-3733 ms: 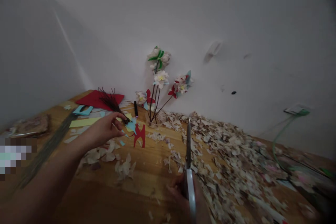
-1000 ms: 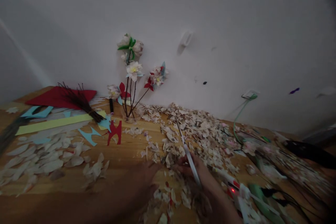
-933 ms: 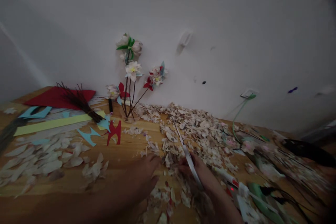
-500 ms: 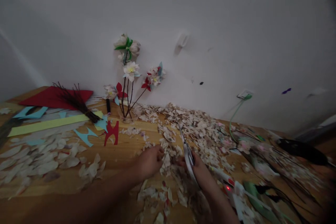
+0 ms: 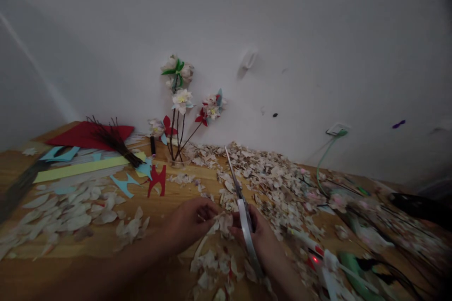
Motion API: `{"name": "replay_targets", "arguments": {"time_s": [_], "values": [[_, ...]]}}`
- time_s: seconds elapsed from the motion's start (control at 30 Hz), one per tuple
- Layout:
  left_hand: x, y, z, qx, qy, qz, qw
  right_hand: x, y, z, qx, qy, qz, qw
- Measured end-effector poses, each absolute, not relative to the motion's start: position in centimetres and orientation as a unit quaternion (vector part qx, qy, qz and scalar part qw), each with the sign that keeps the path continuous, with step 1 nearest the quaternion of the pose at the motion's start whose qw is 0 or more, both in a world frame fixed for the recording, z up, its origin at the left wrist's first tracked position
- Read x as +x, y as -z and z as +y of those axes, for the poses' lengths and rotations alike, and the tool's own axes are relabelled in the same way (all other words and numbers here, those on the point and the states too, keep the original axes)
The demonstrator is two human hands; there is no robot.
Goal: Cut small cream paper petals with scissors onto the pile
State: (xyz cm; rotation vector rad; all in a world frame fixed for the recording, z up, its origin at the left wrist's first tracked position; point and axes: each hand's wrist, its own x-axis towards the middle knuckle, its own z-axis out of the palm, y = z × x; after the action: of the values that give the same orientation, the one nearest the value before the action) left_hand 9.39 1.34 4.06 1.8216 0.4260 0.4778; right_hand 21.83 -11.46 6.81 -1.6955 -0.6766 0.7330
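Note:
Low in the middle of the head view, my left hand pinches a pale dried petal piece between thumb and fingers. Facing it, my right hand is closed round silver scissors, whose blades point up and away over the petal heap. The right fingertips come close to the same petal piece; whether they touch it is unclear. Loose petals lie on the wood just below both hands.
A petal heap runs along the wall. Paper flowers stand behind on twigs. Left are red paper, a twig bundle and scattered petals. At right lie a glue gun and a green object.
Both hands have drawn closer together, with the petal piece now between them. The scissors stand more upright and slightly left. The whole scene has shifted a little right and down in view.

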Motion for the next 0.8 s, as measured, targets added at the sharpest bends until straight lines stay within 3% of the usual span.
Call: {"name": "replay_targets", "arguments": {"time_s": [0.3,0.8], "values": [[8.9,-4.6,0.3,0.684,-0.198,0.181,0.679,20.4,-6.9,-10.8,-0.72,-0.293,-0.284,0.561],[5.9,-4.4,0.3,0.581,-0.177,0.262,0.749,18.2,-6.9,-10.3,-0.712,-0.305,-0.303,0.555]]}}
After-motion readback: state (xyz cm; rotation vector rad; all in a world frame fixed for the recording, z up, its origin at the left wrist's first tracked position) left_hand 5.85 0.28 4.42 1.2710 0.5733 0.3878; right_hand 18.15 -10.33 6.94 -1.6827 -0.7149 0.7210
